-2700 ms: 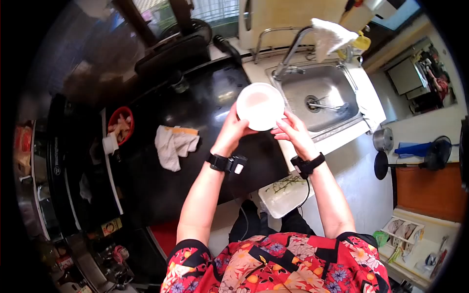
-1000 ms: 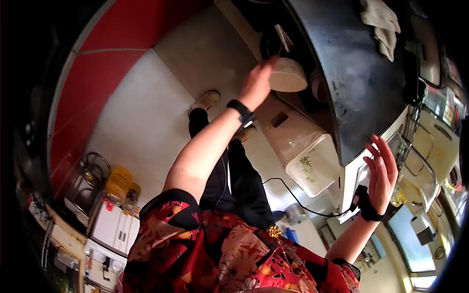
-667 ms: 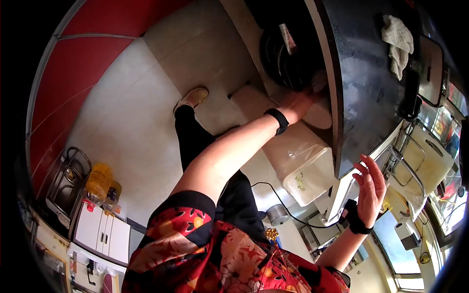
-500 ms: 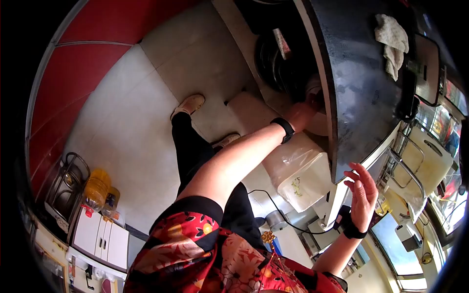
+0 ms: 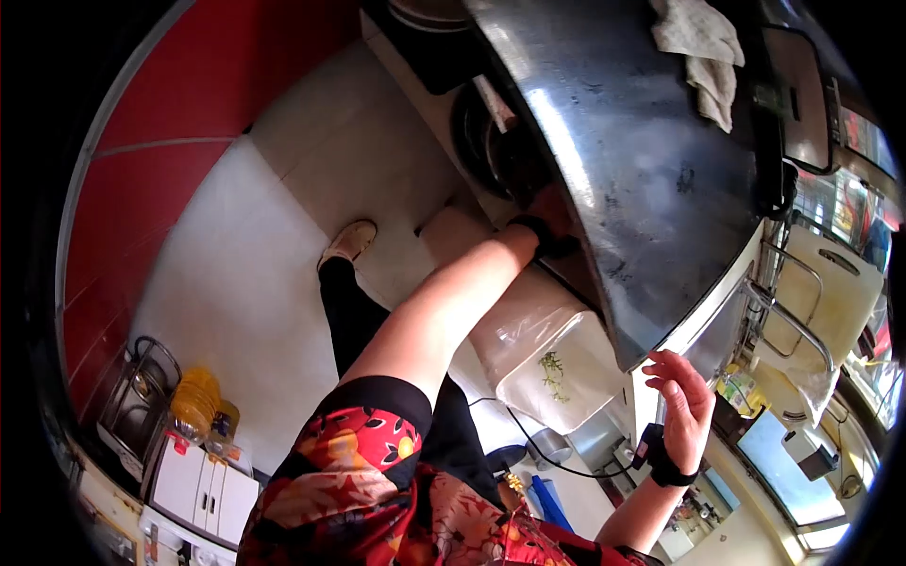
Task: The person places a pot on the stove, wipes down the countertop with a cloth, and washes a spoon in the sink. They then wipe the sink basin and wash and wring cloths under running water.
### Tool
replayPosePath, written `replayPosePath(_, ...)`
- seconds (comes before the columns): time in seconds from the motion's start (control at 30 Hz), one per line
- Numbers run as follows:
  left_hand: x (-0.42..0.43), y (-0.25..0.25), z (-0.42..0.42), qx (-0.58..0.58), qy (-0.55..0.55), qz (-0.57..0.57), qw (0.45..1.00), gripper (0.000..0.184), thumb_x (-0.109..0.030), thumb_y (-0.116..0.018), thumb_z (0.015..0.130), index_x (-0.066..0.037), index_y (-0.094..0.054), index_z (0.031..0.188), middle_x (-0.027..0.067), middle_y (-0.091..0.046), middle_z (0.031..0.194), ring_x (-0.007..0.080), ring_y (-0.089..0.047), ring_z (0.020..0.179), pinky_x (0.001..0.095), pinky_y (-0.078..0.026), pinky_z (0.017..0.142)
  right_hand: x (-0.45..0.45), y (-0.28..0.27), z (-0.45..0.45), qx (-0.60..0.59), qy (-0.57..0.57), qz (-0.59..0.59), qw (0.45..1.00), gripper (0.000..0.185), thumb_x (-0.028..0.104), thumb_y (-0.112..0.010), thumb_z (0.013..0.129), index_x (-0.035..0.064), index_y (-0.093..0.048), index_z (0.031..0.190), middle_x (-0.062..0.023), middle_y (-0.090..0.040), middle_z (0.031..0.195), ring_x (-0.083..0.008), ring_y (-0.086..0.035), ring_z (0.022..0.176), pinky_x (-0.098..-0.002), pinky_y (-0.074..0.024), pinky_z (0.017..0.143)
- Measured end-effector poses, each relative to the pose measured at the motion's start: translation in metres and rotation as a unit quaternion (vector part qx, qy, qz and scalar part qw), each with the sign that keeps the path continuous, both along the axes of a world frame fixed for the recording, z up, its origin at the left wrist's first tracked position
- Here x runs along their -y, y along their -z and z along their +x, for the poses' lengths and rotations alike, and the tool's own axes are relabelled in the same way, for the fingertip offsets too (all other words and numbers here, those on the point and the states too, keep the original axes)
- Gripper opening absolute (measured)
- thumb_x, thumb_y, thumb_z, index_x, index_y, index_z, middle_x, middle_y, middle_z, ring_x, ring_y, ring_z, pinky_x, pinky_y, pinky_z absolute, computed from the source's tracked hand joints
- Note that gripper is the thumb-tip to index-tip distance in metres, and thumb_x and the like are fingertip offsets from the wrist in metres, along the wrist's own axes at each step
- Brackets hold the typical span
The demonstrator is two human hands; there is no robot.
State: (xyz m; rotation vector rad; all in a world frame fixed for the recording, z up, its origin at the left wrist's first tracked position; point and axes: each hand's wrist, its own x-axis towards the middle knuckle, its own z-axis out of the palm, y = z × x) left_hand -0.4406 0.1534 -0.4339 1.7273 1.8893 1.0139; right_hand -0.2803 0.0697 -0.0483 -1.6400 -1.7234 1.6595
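My left hand reaches in beneath the dark, shiny countertop. Shadow and the counter's edge hide its fingers, so I cannot make out whether it holds anything. Dark round cookware lies in the space beside it. Below my left forearm stands a pale bin lined with clear plastic, with some green stems inside. My right hand is at the counter's near corner, fingers apart and slightly bent, holding nothing. Its fingertips are at the corner; contact is unclear.
A crumpled cloth lies on the countertop. Past the corner are a metal rack and a cutting board. A black cable loops below the bin. A yellow oil bottle stands by a white cabinet.
The view has shifted, and more countertop shows. My left hand has gone further under the counter, deeper into shadow. My right hand stays by the corner, still open.
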Motion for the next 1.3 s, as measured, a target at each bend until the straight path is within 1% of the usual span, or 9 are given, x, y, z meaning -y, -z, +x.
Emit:
replayPosePath(0.23,-0.02,-0.009,-0.022,0.044,0.037,-0.019,0.998,0.035,-0.017,-0.045,0.09,-0.004,-0.058,0.119,0.0145,-0.06,0.119,0.0306,-0.056,0.111,0.0423,-0.041,0.098,0.002,-0.004,0.024,-0.016,0.025,-0.014,0.999,0.041,0.019,-0.06,0.089,-0.0062,-0.054,0.121,-0.0197,-0.063,0.112,-0.0257,-0.062,0.096,-0.0341,-0.0485,0.081)
replayPosePath(0.77,-0.003,-0.07,-0.045,0.101,0.041,-0.032,0.994,0.035,-0.018,-0.046,0.09,-0.003,-0.057,0.119,0.0156,-0.059,0.121,0.0311,-0.056,0.112,0.0409,-0.042,0.097,0.016,-0.022,0.023,-0.043,0.041,-0.004,0.998,0.04,0.018,-0.061,0.088,-0.0054,-0.055,0.12,-0.0167,-0.064,0.11,-0.023,-0.062,0.096,-0.033,-0.0475,0.083)
replayPosePath(1.07,0.033,-0.082,-0.1,0.266,0.01,0.004,0.964,0.035,-0.02,-0.05,0.089,-0.003,-0.056,0.118,0.0181,-0.06,0.117,0.0344,-0.057,0.108,0.0397,-0.046,0.092,0.026,-0.004,0.008,-0.04,0.008,-0.036,0.999,0.042,0.02,-0.062,0.088,-0.0054,-0.055,0.121,-0.0165,-0.064,0.11,-0.0221,-0.062,0.097,-0.0332,-0.0473,0.085)
replayPosePath(1.13,0.042,-0.099,-0.13,0.191,-0.056,-0.126,0.972,0.033,-0.02,-0.054,0.087,-0.003,-0.057,0.114,0.0192,-0.062,0.111,0.0372,-0.058,0.103,0.0404,-0.049,0.086,0.025,-0.009,0.002,-0.057,0.003,-0.031,0.998,0.042,0.02,-0.062,0.088,-0.0052,-0.055,0.121,-0.0159,-0.064,0.11,-0.0212,-0.061,0.097,-0.0324,-0.0469,0.085)
replayPosePath(1.17,0.055,-0.083,-0.145,0.171,-0.053,-0.011,0.984,0.034,-0.022,-0.059,0.084,-0.003,-0.057,0.112,0.0186,-0.063,0.107,0.0383,-0.059,0.099,0.0414,-0.049,0.082,0.025,-0.014,0.0,-0.07,-0.005,-0.033,0.997,0.042,0.02,-0.062,0.088,-0.0051,-0.055,0.121,-0.0158,-0.064,0.11,-0.0211,-0.061,0.097,-0.0324,-0.0468,0.085)
replayPosePath(1.2,0.061,-0.092,-0.158,0.238,-0.124,-0.155,0.951,0.039,-0.021,-0.063,0.08,-0.004,-0.056,0.114,0.0191,-0.063,0.106,0.0374,-0.06,0.099,0.041,-0.049,0.082,0.024,-0.02,-0.001,-0.085,-0.012,-0.031,0.996,0.042,0.019,-0.062,0.088,-0.005,-0.055,0.121,-0.0157,-0.064,0.111,-0.0211,-0.061,0.098,-0.0324,-0.0467,0.086)
replayPosePath(1.23,0.076,-0.109,-0.171,0.317,-0.154,-0.076,0.933,0.04,-0.016,-0.064,0.078,-0.004,-0.056,0.115,0.0198,-0.064,0.102,0.0367,-0.061,0.096,0.0416,-0.049,0.081,0.023,-0.026,0.0,-0.095,-0.013,-0.034,0.995,0.041,0.018,-0.062,0.088,-0.005,-0.055,0.121,-0.0159,-0.064,0.111,-0.0212,-0.061,0.099,-0.0321,-0.0467,0.085)
replayPosePath(1.27,0.095,-0.152,-0.178,0.243,-0.206,-0.025,0.948,0.04,-0.01,-0.062,0.077,-0.002,-0.055,0.115,0.0194,-0.064,0.097,0.0343,-0.062,0.092,0.0399,-0.049,0.079,0.022,-0.033,0.005,-0.111,-0.016,-0.031,0.993,0.04,0.017,-0.062,0.088,-0.005,-0.054,0.122,-0.0156,-0.063,0.111,-0.0213,-0.061,0.1,-0.0318,-0.0468,0.086)
replayPosePath(1.3,0.103,-0.132,-0.202,0.12,-0.246,-0.057,0.96,0.039,-0.007,-0.06,0.076,-0.002,-0.055,0.115,0.0189,-0.064,0.098,0.0333,-0.063,0.088,0.0381,-0.05,0.078,0.022,-0.04,0.009,-0.128,-0.015,-0.031,0.991,0.04,0.016,-0.062,0.088,-0.005,-0.054,0.121,-0.0154,-0.063,0.112,-0.0213,-0.061,0.1,-0.0316,-0.0468,0.087)
